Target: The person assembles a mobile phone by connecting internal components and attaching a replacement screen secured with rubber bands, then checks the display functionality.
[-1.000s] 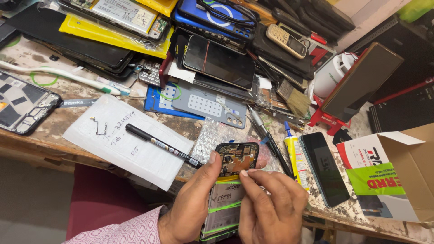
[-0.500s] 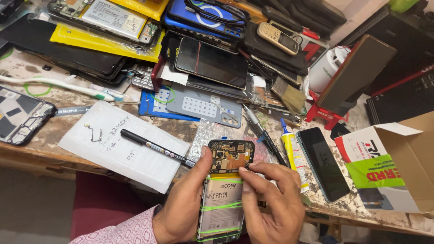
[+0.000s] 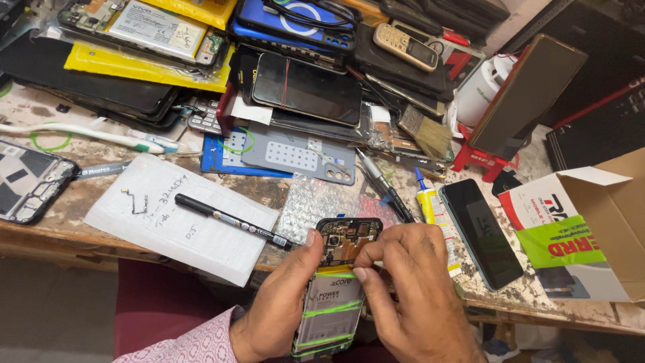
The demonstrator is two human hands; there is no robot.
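Head view: left hand (image 3: 282, 306) clamps the opened phone (image 3: 334, 286); right hand (image 3: 413, 289) fingertips pinch at its board, calling for steady, fine pressure.

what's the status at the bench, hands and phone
Left hand grips opened phone. Right hand fingertips pinch at its board. Black pen lies just left, apart.

A black pen (image 3: 232, 220) lies on white paper (image 3: 181, 225) at the near left of the desk (image 3: 74, 202). A glue tube (image 3: 435, 215) and dark phone (image 3: 481, 232) lie right; a cardboard box (image 3: 591, 228) stands far right.
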